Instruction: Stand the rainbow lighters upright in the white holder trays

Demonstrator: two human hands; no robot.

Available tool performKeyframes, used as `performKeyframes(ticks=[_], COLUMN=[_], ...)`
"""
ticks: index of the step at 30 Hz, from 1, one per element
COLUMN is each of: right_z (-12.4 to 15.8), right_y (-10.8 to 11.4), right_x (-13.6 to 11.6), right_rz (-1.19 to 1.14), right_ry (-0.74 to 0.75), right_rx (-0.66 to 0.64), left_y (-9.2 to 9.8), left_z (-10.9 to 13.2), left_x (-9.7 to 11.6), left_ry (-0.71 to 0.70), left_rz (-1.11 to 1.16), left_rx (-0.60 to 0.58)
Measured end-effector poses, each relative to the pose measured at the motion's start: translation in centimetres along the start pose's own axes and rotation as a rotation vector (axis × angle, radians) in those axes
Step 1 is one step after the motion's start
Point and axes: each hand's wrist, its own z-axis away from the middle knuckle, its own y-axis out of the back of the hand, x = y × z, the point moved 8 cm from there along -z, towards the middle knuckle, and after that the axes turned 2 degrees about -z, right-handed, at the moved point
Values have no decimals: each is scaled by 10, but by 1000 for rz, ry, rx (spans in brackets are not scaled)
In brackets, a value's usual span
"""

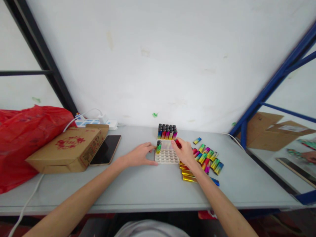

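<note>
Right hand (184, 152) holds lighter (177, 143) above tray (167, 157).

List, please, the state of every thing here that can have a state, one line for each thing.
White tray: nearly empty, one lighter standing in it.
Lighter in tray: upright, at the left corner.
Red lighter: held in the right hand.
Left hand: resting against the tray's left edge.
Full tray: packed with upright lighters.
Loose lighters: lying flat on the table.
Phone: screen dark.
Cardboard box: closed.
</note>
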Motion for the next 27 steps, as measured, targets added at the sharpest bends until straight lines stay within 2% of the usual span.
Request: performKeyframes(ticks=[6, 10, 17, 27], right_z=[4, 8, 8, 12], right_y=[-13, -19, -33, -44], right_x=[-12, -21, -21, -25], right_rz=[-98, -43, -38, 209], right_ry=[139, 254, 261, 409], right_rx=[-120, -154, -234, -298], left_y=[-1, 0, -1, -1], left_z=[0, 0, 0, -1], left_x=[0, 2, 0, 2], left_ry=[-7, -7, -16, -12], left_rz=[-22, -47, -25, -51], left_rx=[-4, -4, 15, 3])
